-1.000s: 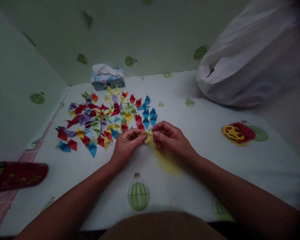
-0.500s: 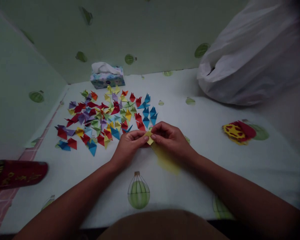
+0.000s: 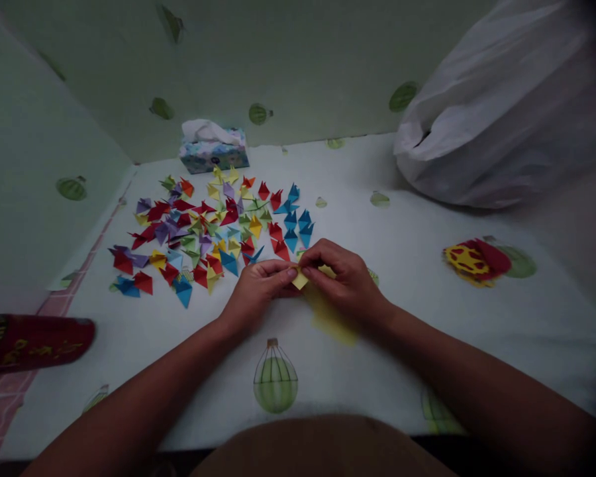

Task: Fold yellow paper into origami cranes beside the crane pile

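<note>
A small folded piece of yellow paper (image 3: 300, 281) is held between my two hands above the table. My left hand (image 3: 261, 286) pinches its left side between thumb and fingers. On the other side, my right hand (image 3: 345, 281) has its thumb and index finger closed at the paper's upper right edge. More yellow paper (image 3: 335, 324) lies flat on the table beneath my right hand, partly hidden by it. Just beyond my left hand spread many folded paper cranes (image 3: 231, 212) in red, blue, yellow, green and purple.
A tissue box (image 3: 213, 152) stands by the back wall. At the right are a white plastic bag (image 3: 477, 139) and a red and yellow cut-out item (image 3: 477, 262). A red cylindrical can (image 3: 34, 343) lies at the left edge. Balloon prints cover the white tablecloth (image 3: 218, 391).
My right thumb and fingers have shifted up along the yellow paper's edge, and more of its lower face shows. My left hand keeps its pinch. The cranes are unmoved.
</note>
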`<state>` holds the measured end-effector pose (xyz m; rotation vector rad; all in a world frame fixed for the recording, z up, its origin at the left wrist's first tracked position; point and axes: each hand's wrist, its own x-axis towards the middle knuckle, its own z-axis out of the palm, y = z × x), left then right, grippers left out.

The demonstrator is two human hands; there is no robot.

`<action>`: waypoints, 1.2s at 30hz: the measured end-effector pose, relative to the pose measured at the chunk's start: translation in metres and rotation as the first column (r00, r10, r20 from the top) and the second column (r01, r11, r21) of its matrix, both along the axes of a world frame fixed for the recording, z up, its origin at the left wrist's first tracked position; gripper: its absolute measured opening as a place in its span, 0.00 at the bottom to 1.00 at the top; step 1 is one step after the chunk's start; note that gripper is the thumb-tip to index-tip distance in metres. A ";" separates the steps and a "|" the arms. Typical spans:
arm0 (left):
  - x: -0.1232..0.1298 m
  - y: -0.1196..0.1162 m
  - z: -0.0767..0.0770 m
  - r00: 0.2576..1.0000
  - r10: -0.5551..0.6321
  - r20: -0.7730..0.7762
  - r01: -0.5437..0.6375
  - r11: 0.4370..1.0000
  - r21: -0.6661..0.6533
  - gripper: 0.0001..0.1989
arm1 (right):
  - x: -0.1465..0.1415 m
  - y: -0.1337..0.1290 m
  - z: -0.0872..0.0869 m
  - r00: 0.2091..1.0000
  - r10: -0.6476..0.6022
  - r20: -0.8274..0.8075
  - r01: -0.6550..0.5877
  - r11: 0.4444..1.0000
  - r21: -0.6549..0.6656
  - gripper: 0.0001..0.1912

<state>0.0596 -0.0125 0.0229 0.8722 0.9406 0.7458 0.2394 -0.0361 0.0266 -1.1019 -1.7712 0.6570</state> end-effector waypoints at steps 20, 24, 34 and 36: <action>0.000 0.001 0.005 0.987 0.138 0.082 -0.138 0.990 -0.002 0.15 | 0.002 0.004 -0.005 0.994 0.097 -0.048 -0.097 0.995 0.011 0.05; 0.000 0.001 0.005 0.984 0.157 0.087 -0.157 0.988 -0.013 0.15 | 0.003 0.004 -0.006 0.993 0.116 -0.035 -0.115 0.993 0.021 0.05; 0.001 -0.001 0.004 0.984 0.141 0.111 -0.139 0.990 -0.025 0.15 | 0.002 0.004 -0.005 0.996 0.076 -0.051 -0.073 0.996 0.058 0.03; 0.002 -0.001 0.004 0.986 0.122 0.109 -0.122 0.993 -0.009 0.15 | 0.002 0.005 -0.005 0.994 0.082 -0.076 -0.079 0.996 0.035 0.02</action>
